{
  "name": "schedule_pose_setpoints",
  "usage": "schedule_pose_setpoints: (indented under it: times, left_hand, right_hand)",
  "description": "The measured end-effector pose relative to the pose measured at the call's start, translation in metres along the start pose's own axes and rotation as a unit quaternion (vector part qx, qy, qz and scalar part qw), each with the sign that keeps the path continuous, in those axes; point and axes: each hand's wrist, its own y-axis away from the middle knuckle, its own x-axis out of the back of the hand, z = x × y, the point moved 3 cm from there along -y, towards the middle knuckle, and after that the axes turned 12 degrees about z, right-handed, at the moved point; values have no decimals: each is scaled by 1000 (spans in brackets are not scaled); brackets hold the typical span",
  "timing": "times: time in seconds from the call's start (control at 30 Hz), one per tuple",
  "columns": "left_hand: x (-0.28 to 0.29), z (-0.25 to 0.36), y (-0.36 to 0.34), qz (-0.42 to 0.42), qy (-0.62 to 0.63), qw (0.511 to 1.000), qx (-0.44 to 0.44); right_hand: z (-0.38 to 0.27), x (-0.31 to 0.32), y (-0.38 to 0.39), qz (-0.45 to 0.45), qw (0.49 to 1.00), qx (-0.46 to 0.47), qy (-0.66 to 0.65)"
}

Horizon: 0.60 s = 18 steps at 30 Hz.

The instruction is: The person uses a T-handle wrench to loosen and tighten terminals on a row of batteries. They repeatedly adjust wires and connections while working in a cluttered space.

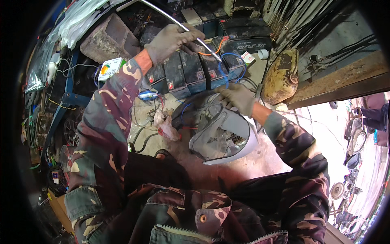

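My left hand (172, 40), in a grey glove, is closed around a long thin silver metal rod (208, 47). Its lower end points at the top of a dark battery near an orange wire (219, 46). Several such batteries (183, 70) with red terminals stand side by side in front of me. My right hand (239, 97), also gloved, has its fingers pinched together by the lower end of a blue wire (223, 72); the fingertips are partly hidden. Below this hand lies a grey shell with a clear front (243, 142), helmet-like in shape.
A stained yellowish jerrycan (280, 77) stands at the right, beside a wooden beam (345, 84). A concrete block (109, 38) and a white-green box (109, 69) are at the left. Loose cables and a crumpled plastic bag (167, 127) lie on the floor.
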Motion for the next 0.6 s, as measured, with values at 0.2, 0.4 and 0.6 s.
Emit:
schedule_pose_setpoints:
  times: [0.2, 0.4, 0.6]
  left_hand:
    - [22, 16, -8, 86, -110, 990, -3]
    - [14, 4, -20, 111, -83, 990, 21]
    - [-2, -15, -46, 110, -66, 992, 14]
  right_hand:
    - [-8, -60, -19, -84, 968, 104, 214]
    - [10, -74, -17, -74, 878, 121, 458]
    - [12, -56, -17, -33, 878, 165, 449]
